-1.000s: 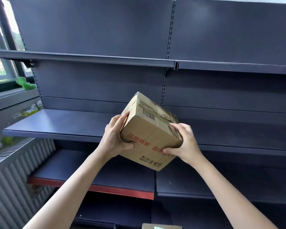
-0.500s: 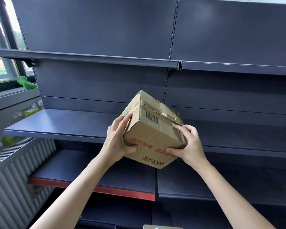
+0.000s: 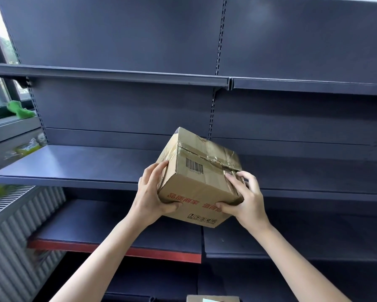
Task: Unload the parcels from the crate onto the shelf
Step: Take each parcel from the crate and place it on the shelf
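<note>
A brown cardboard parcel with tape, a barcode and red print is held in the air in front of the dark shelf unit. My left hand grips its left side and my right hand grips its right front corner. The parcel is tilted, one corner pointing down, and hangs at the level of the middle shelf board, over that board's front edge. The top of another parcel shows at the bottom edge. The crate is out of view.
An upper shelf board runs above and a lower board with a red front strip below. A ribbed radiator and a window sill with a green object are at the left.
Both hands have carried the parcel forward and slightly right toward the middle shelf. Its top face with the barcode has tipped more toward me.
</note>
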`<action>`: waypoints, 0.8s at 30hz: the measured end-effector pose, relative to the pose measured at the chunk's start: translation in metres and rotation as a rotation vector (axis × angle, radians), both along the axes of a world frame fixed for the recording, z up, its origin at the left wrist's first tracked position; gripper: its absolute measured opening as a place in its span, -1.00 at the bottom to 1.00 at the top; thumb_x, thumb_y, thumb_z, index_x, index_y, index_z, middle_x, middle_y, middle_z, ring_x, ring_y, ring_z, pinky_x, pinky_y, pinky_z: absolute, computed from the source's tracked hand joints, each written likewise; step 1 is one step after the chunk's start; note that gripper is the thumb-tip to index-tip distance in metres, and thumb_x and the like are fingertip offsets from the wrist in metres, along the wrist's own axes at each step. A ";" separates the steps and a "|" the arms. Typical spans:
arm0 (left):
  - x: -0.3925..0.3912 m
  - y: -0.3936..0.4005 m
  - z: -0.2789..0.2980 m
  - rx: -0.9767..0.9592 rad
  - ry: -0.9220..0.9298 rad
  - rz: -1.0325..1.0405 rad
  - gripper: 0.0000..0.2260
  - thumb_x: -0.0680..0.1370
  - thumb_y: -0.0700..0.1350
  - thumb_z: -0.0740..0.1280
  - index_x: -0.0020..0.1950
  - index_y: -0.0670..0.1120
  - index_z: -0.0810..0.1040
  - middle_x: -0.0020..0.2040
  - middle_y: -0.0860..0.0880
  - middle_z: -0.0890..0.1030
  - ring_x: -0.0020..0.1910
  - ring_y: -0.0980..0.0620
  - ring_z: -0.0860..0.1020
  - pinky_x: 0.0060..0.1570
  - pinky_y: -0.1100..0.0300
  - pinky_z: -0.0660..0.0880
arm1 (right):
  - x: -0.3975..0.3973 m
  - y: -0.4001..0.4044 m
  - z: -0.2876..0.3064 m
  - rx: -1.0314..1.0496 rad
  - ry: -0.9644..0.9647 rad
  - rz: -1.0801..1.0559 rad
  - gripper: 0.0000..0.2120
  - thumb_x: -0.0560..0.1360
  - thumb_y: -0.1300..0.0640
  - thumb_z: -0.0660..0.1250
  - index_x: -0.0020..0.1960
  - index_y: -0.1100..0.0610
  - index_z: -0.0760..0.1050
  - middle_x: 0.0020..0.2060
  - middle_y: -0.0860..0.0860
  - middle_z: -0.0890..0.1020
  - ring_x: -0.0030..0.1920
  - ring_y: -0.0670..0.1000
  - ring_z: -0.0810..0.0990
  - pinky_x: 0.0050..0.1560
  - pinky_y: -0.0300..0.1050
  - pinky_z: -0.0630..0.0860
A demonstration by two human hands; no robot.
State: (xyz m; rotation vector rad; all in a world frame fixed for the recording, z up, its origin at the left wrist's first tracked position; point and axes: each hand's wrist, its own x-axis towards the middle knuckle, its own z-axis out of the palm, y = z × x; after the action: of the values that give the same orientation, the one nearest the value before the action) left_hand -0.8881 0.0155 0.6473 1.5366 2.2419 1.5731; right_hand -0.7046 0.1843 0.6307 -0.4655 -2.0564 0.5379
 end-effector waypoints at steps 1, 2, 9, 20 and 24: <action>0.000 -0.001 0.001 0.002 -0.029 -0.031 -0.09 0.17 -0.11 0.54 0.24 0.48 0.10 0.30 0.22 0.20 0.35 -0.01 0.27 0.24 0.00 0.40 | 0.001 0.000 -0.001 0.016 0.005 -0.008 -0.26 0.11 0.23 0.62 0.27 0.17 0.49 0.20 0.02 0.33 0.26 0.01 0.34 0.27 -0.16 0.31; -0.001 -0.002 0.001 0.012 -0.065 -0.073 -0.16 0.17 -0.08 0.49 0.25 0.46 0.13 0.31 0.21 0.21 0.36 0.01 0.26 0.24 -0.01 0.42 | 0.002 -0.001 -0.002 0.034 0.009 -0.016 -0.26 0.12 0.23 0.63 0.26 0.17 0.49 0.20 0.04 0.33 0.26 0.01 0.34 0.29 -0.18 0.29; -0.017 -0.005 0.029 0.117 -0.735 -0.321 -0.44 0.17 0.07 0.31 0.18 0.23 0.41 0.32 0.05 0.40 0.28 -0.07 0.41 0.13 -0.13 0.42 | 0.009 -0.001 -0.004 0.319 -0.032 -0.105 -0.27 0.07 0.24 0.65 0.20 0.27 0.52 0.17 0.33 0.44 0.19 0.29 0.46 0.21 0.16 0.39; -0.018 0.025 0.043 -0.054 -0.690 -0.125 0.10 0.27 -0.19 0.58 0.51 0.19 -0.13 0.24 -0.05 0.51 0.11 -0.03 0.58 0.11 -0.04 0.54 | 0.001 -0.004 -0.014 0.581 -0.064 -0.120 -0.25 0.06 0.21 0.66 0.22 0.19 0.52 0.21 0.16 0.31 0.12 0.37 0.49 0.07 0.21 0.52; -0.019 0.026 0.033 -0.038 -0.691 -0.177 -0.05 0.30 -0.29 0.55 0.48 0.18 0.07 0.16 0.02 0.57 0.08 0.01 0.60 0.02 0.04 0.56 | 0.001 0.000 -0.012 0.600 -0.086 -0.109 -0.25 0.04 0.21 0.66 0.21 0.21 0.53 0.22 0.16 0.31 0.12 0.38 0.50 0.06 0.24 0.53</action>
State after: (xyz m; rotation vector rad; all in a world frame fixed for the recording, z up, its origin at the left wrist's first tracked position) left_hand -0.9066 0.0418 0.6802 0.9336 1.6921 1.6537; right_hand -0.7038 0.1844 0.6184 -0.2385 -2.1319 -0.1743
